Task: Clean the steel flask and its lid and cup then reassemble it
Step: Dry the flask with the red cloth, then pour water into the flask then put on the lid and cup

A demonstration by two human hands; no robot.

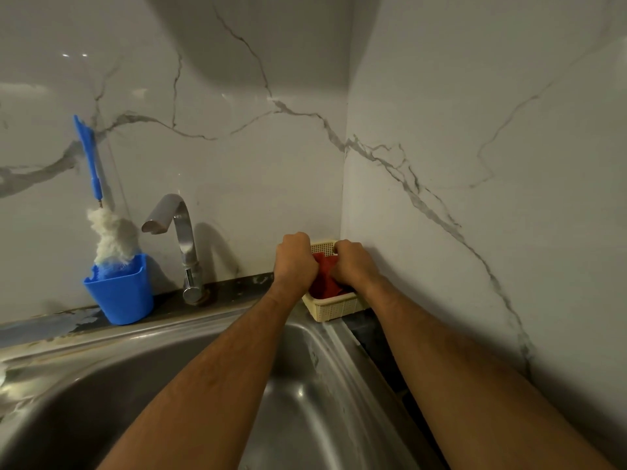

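Observation:
Both my hands reach into the far right corner behind the sink. My left hand (294, 257) and my right hand (353, 261) are curled round a red cloth (325, 278) that lies in a small cream plastic basket (334, 308) on the dark ledge. The fingers of both hands are hidden behind the knuckles. No flask, lid or cup shows in the head view.
A steel sink (142, 385) fills the foreground under my forearms. A curved steel tap (179, 239) stands behind it. At the left, a blue cup (122, 295) holds a bottle brush (101, 212) with a blue handle. Marble walls close the corner.

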